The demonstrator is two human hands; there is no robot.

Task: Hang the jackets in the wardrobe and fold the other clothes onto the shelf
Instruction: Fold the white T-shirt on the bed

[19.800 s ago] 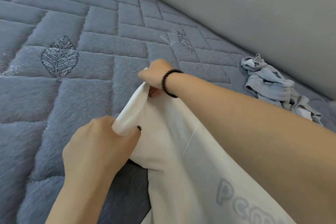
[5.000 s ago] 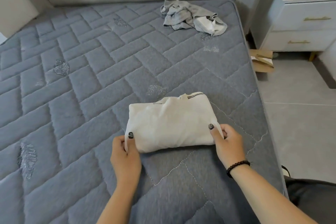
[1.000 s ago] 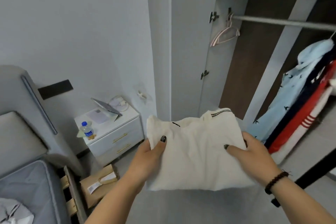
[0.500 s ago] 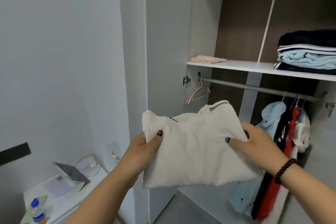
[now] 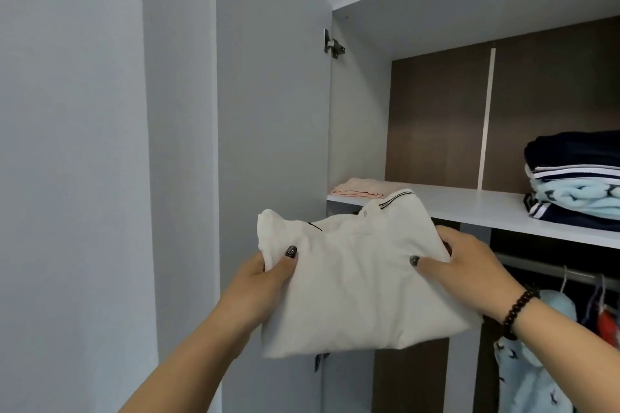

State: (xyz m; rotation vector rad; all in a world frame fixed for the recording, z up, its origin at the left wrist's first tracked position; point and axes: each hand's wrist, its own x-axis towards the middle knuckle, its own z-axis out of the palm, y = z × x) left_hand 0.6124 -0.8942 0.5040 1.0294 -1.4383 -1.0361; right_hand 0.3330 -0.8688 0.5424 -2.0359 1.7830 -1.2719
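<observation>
Fingers of the left hand (image 5: 265, 282) and right hand (image 5: 469, 268) grasped one folded white shirt (image 5: 352, 282) by its two sides, thumbs on top. It was in the air, just in front of the shelf (image 5: 469, 208) edge. One pink cloth (image 5: 360, 188) lay at the shelf's left end. One stack of folded clothes (image 5: 577, 178) sat at the right. Bare shelf lay between them.

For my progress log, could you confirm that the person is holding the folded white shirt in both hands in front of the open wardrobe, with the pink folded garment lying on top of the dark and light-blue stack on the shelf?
Not quite. In the head view, the pink folded garment lies alone at the left end of the shelf, apart from the dark and light-blue stack at the right. The rest holds: left hand and right hand grip the folded white shirt.
</observation>
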